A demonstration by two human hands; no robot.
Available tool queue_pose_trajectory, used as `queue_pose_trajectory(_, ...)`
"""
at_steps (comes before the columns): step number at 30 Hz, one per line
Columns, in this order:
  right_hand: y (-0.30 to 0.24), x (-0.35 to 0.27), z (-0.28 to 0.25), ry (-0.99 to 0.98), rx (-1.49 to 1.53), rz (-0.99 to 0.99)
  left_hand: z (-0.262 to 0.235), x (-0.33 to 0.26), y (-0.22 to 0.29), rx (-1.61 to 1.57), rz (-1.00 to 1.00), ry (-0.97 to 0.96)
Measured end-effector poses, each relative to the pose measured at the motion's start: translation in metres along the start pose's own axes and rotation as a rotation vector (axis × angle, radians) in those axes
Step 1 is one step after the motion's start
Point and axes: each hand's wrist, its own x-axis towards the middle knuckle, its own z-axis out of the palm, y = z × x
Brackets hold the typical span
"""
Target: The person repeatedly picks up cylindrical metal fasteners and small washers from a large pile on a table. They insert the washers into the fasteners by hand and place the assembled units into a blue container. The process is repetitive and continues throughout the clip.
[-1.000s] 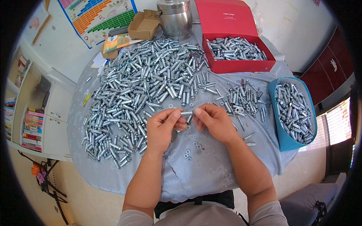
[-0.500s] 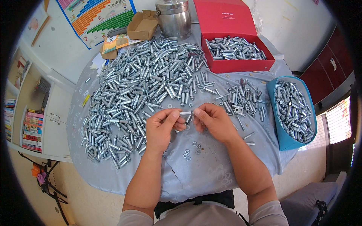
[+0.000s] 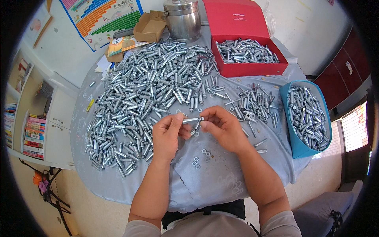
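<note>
Pinching a short silver metal bolt (image 3: 192,119) between both sets of fingertips, the left hand (image 3: 167,134) and right hand (image 3: 222,127) hold it level above a grey-clothed round table (image 3: 221,185), beside loose steel nuts (image 3: 200,157) and a heap of bolts (image 3: 146,94).

Steel pot (image 3: 182,17) beside cardboard box (image 3: 149,26), books (image 3: 30,135) on shelf

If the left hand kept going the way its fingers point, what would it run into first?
The left hand points up and right, already pinching the bolt that the right hand holds at the other end. Past that, probably the big bolt pile, though depth is unclear.
</note>
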Motion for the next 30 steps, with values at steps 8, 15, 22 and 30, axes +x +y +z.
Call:
queue_pose_trajectory(8, 0.003, 0.002, -0.003, 0.035, 0.037, 0.090, 0.003, -0.001, 0.000, -0.011, 0.117, -0.100)
queue_pose_trajectory(15, 0.003, 0.002, 0.000, 0.061, 0.117, -0.042, -0.005, 0.001, 0.000, -0.048, 0.001, -0.063)
queue_pose_trajectory(22, -0.002, 0.006, -0.007, 0.062, 0.415, 0.312, -0.001, 0.002, -0.004, -0.124, 0.024, -0.074)
queue_pose_trajectory(30, 0.002, 0.005, -0.006, 0.041, 0.376, 0.326, 0.004, 0.000, -0.003, -0.140, 0.029, -0.159)
